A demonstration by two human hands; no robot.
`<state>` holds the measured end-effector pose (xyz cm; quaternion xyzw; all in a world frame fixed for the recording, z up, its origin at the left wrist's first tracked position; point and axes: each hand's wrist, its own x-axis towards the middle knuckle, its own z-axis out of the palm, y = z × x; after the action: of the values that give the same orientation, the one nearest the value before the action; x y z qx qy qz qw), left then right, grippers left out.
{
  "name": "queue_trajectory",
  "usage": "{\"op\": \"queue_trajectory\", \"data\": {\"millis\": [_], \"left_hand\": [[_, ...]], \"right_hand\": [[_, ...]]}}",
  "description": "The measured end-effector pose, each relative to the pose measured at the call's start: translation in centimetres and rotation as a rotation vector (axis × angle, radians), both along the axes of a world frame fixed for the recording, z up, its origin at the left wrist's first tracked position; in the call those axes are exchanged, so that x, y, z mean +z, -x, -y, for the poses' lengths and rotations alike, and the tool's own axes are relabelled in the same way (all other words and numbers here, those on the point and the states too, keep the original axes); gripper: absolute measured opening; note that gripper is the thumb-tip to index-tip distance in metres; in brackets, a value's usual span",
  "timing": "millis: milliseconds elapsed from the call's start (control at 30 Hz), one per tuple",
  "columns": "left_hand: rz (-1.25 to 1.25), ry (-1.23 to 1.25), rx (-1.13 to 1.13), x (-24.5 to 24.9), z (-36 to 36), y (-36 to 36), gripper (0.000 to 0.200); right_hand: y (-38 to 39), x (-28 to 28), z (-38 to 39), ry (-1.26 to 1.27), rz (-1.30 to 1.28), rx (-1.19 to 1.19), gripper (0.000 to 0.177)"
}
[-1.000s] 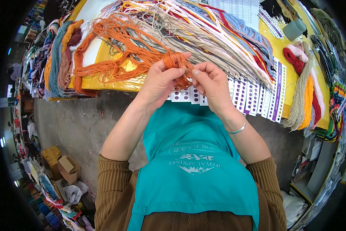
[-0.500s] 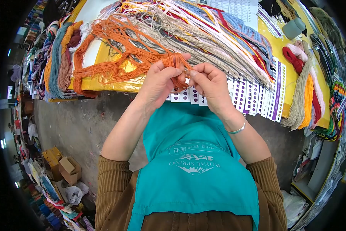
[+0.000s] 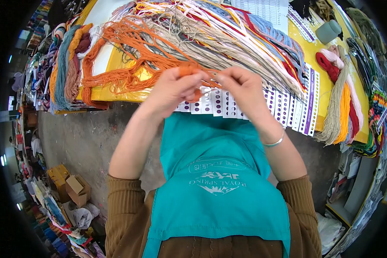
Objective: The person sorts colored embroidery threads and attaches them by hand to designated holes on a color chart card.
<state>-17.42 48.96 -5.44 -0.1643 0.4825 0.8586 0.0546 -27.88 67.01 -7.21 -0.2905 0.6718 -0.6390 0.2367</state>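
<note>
Orange thread (image 3: 146,62) lies in a loose, tangled bunch across the left part of the yellow table and runs up to my hands. My left hand (image 3: 179,86) is closed around a bundle of it, with loops wrapped about the fingers. Close beside it, my right hand (image 3: 241,88) pinches a few orange strands, which stretch between the two hands; motion blurs the fingertips. Under and beyond the hands, long hanks of beige, white, red and yellow thread (image 3: 249,47) fan out. White cards with punched holes (image 3: 271,103) line the table's near edge.
More hanks (image 3: 66,64) hang over the table's left end. To the right are red, beige and yellow hanks (image 3: 345,107) and a grey-green container (image 3: 328,32). A printed sheet (image 3: 266,13) lies at the back. Cardboard boxes (image 3: 77,189) stand on the floor at left.
My hands have moved apart, the right one to the right and the left one slightly left. Orange strands now stretch between them. The hanks on the table look unchanged.
</note>
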Motion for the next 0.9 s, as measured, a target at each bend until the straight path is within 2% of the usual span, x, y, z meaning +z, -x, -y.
{"op": "queue_trajectory", "data": {"millis": [67,133,200,267,300,400,467,500,533,567,600,633,667,700,767,800,833,867,900], "left_hand": [[-0.048,-0.123,-0.071,-0.2,3.5,-1.2,0.019],[-0.091,-0.361,0.080,0.6,7.5,-2.4,0.018],[-0.207,-0.448,0.199,1.6,12.0,-4.5,0.016],[-0.227,-0.296,0.389,2.3,17.5,-7.5,0.019],[-0.171,-0.235,0.494,2.7,20.2,-9.2,0.021],[-0.062,-0.086,0.693,3.5,28.9,-15.1,0.021],[-0.061,-0.114,0.767,2.3,38.7,-21.5,0.021],[-0.056,-0.129,0.814,2.2,42.8,-24.3,0.021],[-0.040,-0.150,0.877,2.6,44.2,-25.8,0.023],[0.077,0.093,1.160,5.3,41.6,-24.5,0.028],[-0.033,0.082,1.164,4.4,47.6,-28.1,0.030],[-0.040,0.148,1.237,6.3,46.2,-27.4,0.029],[-0.066,0.281,1.232,7.9,45.9,-26.6,0.027],[-0.093,0.414,1.223,8.7,46.2,-26.0,0.025],[-0.333,0.270,0.806,8.8,47.6,-23.7,0.019],[-0.333,0.266,0.812,9.1,43.5,-20.0,0.019],[-0.335,0.261,0.818,9.3,35.8,-14.3,0.027],[-0.274,0.225,0.766,9.0,30.2,-10.4,0.037],[-0.296,0.188,0.604,8.5,24.2,-7.0,0.039]], "right_hand": [[2.0,0.5,-0.5,0.103,-0.102,-0.104,0.013],[5.1,1.6,-1.6,0.526,0.238,-0.111,0.019],[8.0,4.2,-3.3,0.758,0.557,-0.101,0.022],[12.6,4.4,-7.6,0.988,0.771,0.100,0.020],[14.7,4.9,-9.7,0.987,0.789,0.184,0.021],[20.8,6.0,-17.4,0.702,0.506,-0.250,0.017],[26.8,5.9,-25.0,0.540,0.396,-0.535,0.016],[27.1,5.8,-25.7,0.537,0.392,-0.490,0.015],[29.0,7.4,-30.7,0.347,0.158,-0.856,0.011],[30.7,8.1,-34.4,0.335,0.069,-1.061,0.005],[32.2,9.1,-39.9,-0.039,-0.229,-0.997,0.008],[33.8,10.1,-45.6,-0.533,-0.614,-0.996,0.020],[35.2,11.1,-50.8,-0.856,-0.959,-1.033,0.032],[33.6,13.4,-49.4,-0.973,-1.242,-1.113,0.029],[29.6,16.5,-41.8,-0.943,-1.564,-1.163,0.027],[27.8,17.2,-38.4,-0.919,-1.659,-1.116,0.027],[26.1,17.3,-35.0,-0.893,-1.689,-1.019,0.029],[24.6,16.8,-32.2,-0.923,-1.704,-0.770,0.025],[22.6,15.2,-28.5,-0.774,-1.432,-0.640,0.027]]}}
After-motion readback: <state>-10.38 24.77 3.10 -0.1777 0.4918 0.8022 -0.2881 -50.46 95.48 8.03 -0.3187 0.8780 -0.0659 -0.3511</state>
